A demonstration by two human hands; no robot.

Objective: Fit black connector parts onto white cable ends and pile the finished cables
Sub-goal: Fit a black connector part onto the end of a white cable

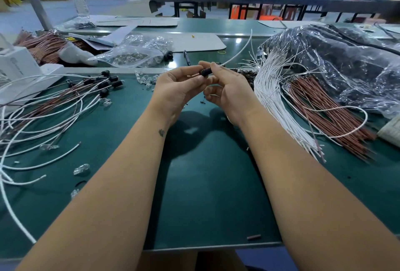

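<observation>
Two hands meet above the middle of the green worktop (205, 195), both working one black connector part (205, 71). The left hand (177, 89) pinches its left end between thumb and fingertips, the other fingers curled loosely beneath. The right hand (227, 89) pinches the right end of the part, where a white cable (240, 51) enters it; the cable arcs up and away toward the far edge of the worktop. Whether the cable end is fully seated inside the part cannot be told, since the fingers cover the joint.

Along the left edge lies a loose pile of finished cables (65, 95), white and brown strands fanned out, their black connector heads (108, 80) clustered toward the middle of the worktop. Near the right edge a thick bundle of bare white cables (272, 97) lies beside a bundle of brown cables (324, 110), touching it along its length. A heap of loose black parts (249, 76) sits just behind the right hand. Small clear bulbs (81, 169) are scattered near the left front, and a clear plastic bag (138, 52) rests toward the far edge. A large crinkled bag of dark cables (346, 61) fills the far right corner.
</observation>
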